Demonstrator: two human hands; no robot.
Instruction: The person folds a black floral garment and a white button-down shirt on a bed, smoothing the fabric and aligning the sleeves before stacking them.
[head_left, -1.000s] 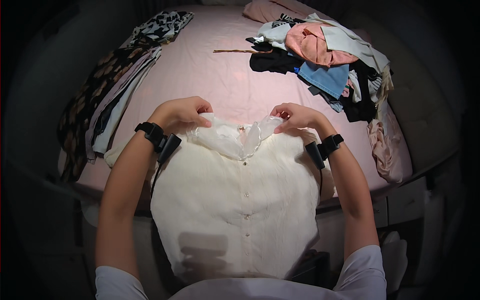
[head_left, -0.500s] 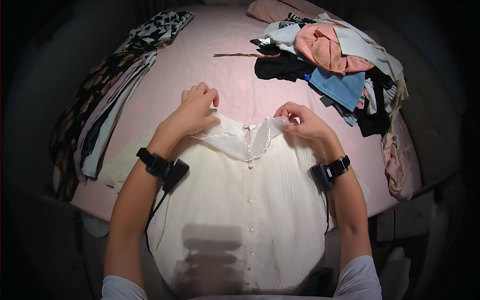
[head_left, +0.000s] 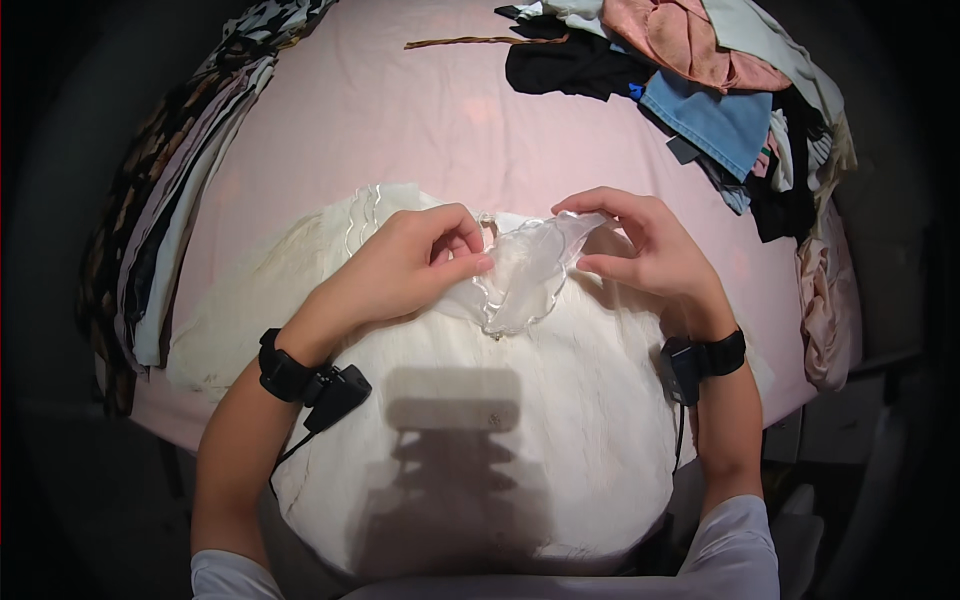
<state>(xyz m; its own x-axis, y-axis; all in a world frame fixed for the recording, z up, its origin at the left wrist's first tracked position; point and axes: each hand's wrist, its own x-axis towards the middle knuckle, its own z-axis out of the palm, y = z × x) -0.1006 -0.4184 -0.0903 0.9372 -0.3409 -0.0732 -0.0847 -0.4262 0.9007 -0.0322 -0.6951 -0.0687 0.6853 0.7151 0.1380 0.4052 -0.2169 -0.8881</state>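
A cream button-front blouse lies spread at the near edge of the bed, its front toward me. Its sheer white collar has a shiny wavy trim and is partly raised. My left hand is at the collar's left side, thumb and curled fingers closed at its edge. On the other side, my right hand has thumb and fingers apart around the lifted right collar flap, touching it. The blouse's left sleeve spreads out beyond my left forearm.
Pink sheeting covers the bed. Along its left side lies a row of folded clothes. At the far right is a heap with a denim piece, a black garment and a salmon cloth. A thin brown strap lies near it.
My left hand has moved right and nearer along the collar, its fingers curling in. The right hand has shifted right, with its fingers spread wider. The right collar flap has lifted and bunched; the view tilts lower.
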